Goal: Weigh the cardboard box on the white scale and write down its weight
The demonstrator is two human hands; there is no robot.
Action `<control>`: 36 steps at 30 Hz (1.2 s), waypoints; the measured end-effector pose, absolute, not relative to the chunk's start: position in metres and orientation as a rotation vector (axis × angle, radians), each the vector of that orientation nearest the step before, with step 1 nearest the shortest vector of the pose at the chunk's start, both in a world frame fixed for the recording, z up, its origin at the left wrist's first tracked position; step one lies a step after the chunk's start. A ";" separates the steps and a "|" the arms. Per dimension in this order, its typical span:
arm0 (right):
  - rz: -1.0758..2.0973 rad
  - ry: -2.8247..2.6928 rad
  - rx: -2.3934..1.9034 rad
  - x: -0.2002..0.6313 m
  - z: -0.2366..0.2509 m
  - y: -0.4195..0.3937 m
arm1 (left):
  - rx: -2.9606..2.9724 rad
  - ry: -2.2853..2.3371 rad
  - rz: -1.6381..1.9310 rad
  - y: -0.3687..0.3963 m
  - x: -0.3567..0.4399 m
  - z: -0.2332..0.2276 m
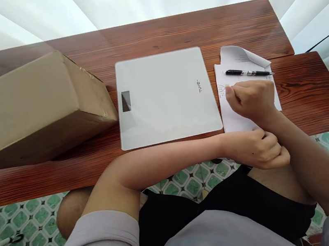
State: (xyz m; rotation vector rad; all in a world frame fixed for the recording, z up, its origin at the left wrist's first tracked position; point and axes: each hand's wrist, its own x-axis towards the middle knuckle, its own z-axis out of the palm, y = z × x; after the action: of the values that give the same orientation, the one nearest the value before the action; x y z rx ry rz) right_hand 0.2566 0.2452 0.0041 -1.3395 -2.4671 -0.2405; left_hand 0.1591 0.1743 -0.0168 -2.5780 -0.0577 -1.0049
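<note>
My right hand (251, 101) rests as a loose fist on a white sheet of paper (232, 118) at the right of the wooden table (169, 35). Nothing shows between its fingers. A black pen (247, 72) lies across the top of the paper, just beyond the hand, and the sheet's upper corner curls up. My left arm crosses in front of me along the table's near edge. My left hand (257, 148) has its fingers curled against my right forearm. A white glass scale (165, 98) lies flat at the table's centre, left of the paper.
A large brown cardboard box (30, 106) stands on the left part of the table, its corner almost at the scale's left edge. White curtains hang behind the table. Green patterned floor tiles (30, 240) show below the table's near edge.
</note>
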 end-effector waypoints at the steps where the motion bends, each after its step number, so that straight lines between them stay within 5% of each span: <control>1: -0.229 -2.479 -1.312 0.255 0.001 0.246 | -2.574 -0.014 -0.994 0.175 0.158 -0.014; 13: -0.196 -2.405 -1.208 0.257 -0.002 0.247 | -2.386 -0.048 -0.815 0.176 0.133 0.021; 27: -0.202 -2.347 -1.182 0.259 -0.001 0.253 | -2.061 -0.571 -0.788 0.145 0.009 0.066; 36: -0.297 -2.279 -1.213 0.268 -0.006 0.258 | -1.466 -1.481 -1.232 0.113 -0.111 0.081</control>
State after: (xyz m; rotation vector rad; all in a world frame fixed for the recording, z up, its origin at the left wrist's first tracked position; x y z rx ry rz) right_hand 0.2678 0.2576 -0.0062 -1.2131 -2.2789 -0.2970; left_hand -0.1107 0.1126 0.0811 -1.4664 -1.4815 -1.2324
